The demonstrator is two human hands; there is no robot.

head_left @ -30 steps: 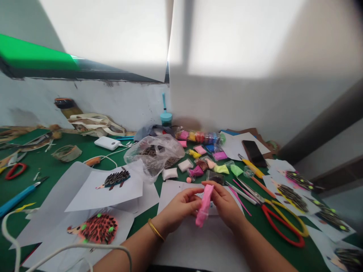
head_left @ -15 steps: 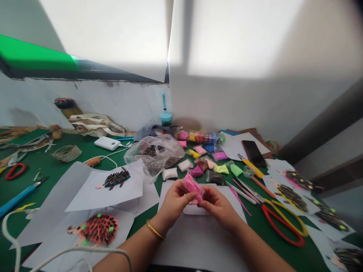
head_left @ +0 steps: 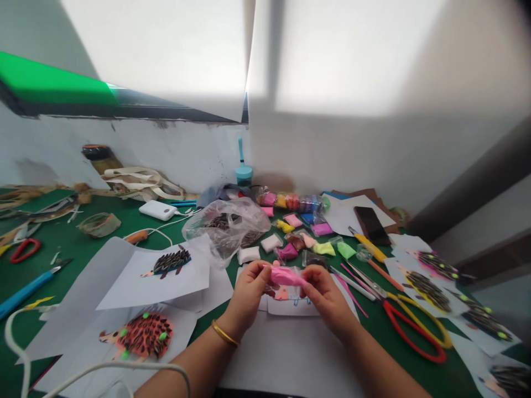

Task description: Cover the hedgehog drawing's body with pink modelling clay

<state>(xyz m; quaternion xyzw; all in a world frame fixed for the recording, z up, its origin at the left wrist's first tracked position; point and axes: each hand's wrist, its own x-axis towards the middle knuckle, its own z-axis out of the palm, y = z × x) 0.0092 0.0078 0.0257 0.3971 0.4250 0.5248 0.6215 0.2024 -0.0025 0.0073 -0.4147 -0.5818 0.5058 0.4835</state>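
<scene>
- Your L hand (head_left: 248, 290) and R hand (head_left: 326, 293) pinch opp. ends of the pink packet (head_left: 287, 275), thumbs & fingertips closed on it. It's held up over the small card (head_left: 296, 310); pull too hard & the thin wrap could split, contents prob. squashed or dropped.
- Card sits right under your fingers, w/ a peach shape (head_left: 282, 293) on it. A slip or low knuckle could smear or shift that.
- Coral ball (head_left: 276, 264) is just beyond your L fingertips, so a quick knock might roll it off.
- White cable (head_left: 124, 365) loops by your L forearm; snag it & your grip could jerk, papers too.
- Scissors (head_left: 375, 287) lie w/ blades apart, R of your R hand. Swing wide that way & you might get nicked.
- Can't tell if the wrap's open or sealed; if open, stuff could squeeze out under pressure.
</scene>
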